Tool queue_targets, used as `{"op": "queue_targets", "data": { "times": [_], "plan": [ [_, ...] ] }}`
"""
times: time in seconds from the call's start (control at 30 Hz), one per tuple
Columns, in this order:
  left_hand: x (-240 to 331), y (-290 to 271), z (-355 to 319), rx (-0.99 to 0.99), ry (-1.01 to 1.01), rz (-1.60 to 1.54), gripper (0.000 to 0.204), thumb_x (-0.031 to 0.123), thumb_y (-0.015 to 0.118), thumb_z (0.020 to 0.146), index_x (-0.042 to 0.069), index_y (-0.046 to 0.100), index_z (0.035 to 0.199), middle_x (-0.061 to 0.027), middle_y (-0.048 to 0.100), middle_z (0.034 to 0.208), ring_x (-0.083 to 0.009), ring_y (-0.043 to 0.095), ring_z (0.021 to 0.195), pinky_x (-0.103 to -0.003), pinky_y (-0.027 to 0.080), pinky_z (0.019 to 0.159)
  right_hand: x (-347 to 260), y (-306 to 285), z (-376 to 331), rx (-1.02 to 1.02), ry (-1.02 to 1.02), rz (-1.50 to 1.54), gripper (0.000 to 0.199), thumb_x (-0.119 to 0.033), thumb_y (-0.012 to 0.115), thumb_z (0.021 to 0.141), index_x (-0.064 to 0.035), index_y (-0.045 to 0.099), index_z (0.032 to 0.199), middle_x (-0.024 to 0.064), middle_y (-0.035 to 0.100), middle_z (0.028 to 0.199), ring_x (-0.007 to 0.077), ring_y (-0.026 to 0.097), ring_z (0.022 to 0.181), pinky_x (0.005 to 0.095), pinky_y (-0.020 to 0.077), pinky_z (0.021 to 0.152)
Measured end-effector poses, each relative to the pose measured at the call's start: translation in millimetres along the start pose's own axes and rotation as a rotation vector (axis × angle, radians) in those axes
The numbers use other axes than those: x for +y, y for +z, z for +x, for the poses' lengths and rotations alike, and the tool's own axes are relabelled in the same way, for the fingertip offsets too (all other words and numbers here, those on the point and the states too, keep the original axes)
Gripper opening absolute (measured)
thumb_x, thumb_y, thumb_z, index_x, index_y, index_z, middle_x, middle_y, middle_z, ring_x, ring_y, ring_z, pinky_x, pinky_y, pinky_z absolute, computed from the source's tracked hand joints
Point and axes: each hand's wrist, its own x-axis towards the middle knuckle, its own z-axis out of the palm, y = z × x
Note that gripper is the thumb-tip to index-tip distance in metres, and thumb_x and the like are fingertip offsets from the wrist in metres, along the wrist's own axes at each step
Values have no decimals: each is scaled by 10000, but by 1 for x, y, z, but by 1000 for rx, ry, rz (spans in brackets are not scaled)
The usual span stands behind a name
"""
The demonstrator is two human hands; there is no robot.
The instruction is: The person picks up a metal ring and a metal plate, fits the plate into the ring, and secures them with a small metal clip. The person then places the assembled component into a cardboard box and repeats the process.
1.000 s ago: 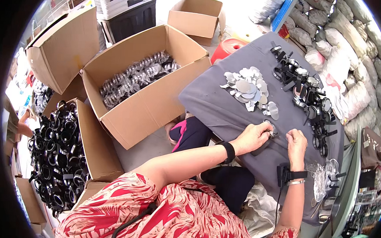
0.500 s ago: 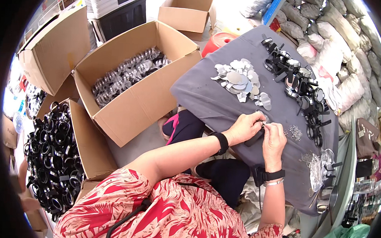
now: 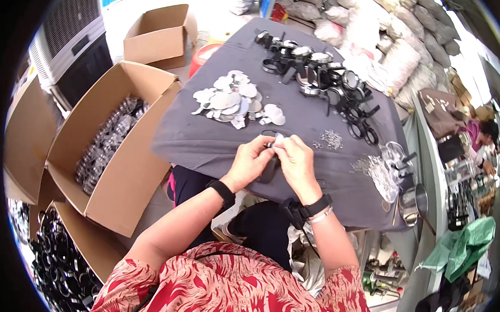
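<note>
At the near edge of a grey cloth-covered table, a person's left hand and right hand are pressed together over a small black frame-like part — fingers curled narrow and pinching it from both sides, so most of the piece is hidden between them. Each wrist carries a black band. Just beyond the hands, toward the far left of the cloth, lies a heap of flat silvery-white round discs; farther off, a tangle of black ring-shaped frames with clear lenses runs along the far right. A scatter of tiny metal bits sits just right of the hands. Left of the table stands a large open brown cardboard box part-filled with shiny silver pieces; a smaller open cardboard box stands beyond it, and another carton — near left — holds black rings. Pale stuffed sacks are stacked far right.
</note>
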Motion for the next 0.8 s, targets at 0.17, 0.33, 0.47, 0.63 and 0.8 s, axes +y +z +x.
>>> {"op": "queue_targets", "data": {
  "times": [0.17, 0.33, 0.47, 0.63, 0.8],
  "plan": [
    [0, -6, 1, -50, -25, -13, 226, 69, 526, 927, 28, 578, 1143, 9, 573, 693, -25, 475, 490, -198, 395, 423, 3, 1, 3, -26, -12, 22, 70, -10, 625, 798, -6, 585, 855, 139, 571, 791, 337, 605, 692, 379, 474, 592],
    [6, -1, 2, -78, -44, -8, 205, 62, 502, 943, 30, 574, 1132, 24, 557, 713, -15, 452, 495, -182, 385, 428, 5, -4, 3, -46, 35, 47, 69, -15, 627, 792, -6, 589, 849, 144, 576, 787, 341, 606, 698, 387, 475, 597],
    [10, 0, 1, -43, -82, 12, 182, 67, 515, 938, 35, 582, 1104, 38, 541, 649, -13, 443, 486, -186, 379, 422, 3, 2, 0, 9, 129, 96, 63, -25, 640, 785, -3, 599, 827, 139, 586, 762, 331, 611, 700, 390, 473, 602],
    [5, 3, 3, -10, -98, 29, 149, 64, 533, 927, 37, 588, 1064, 42, 531, 624, -14, 435, 473, -190, 373, 410, -4, 1, -2, 16, 161, -5, 63, -32, 650, 782, -4, 613, 824, 138, 601, 754, 310, 614, 690, 371, 475, 605],
    [6, 3, 2, 59, -126, 44, 132, 40, 540, 888, 60, 598, 1005, 31, 536, 581, -20, 427, 439, -220, 369, 389, 15, -51, -26, 111, 198, -162, 53, -74, 640, 817, -27, 629, 838, 134, 620, 781, 310, 620, 704, 365, 487, 635]
  ]
}}
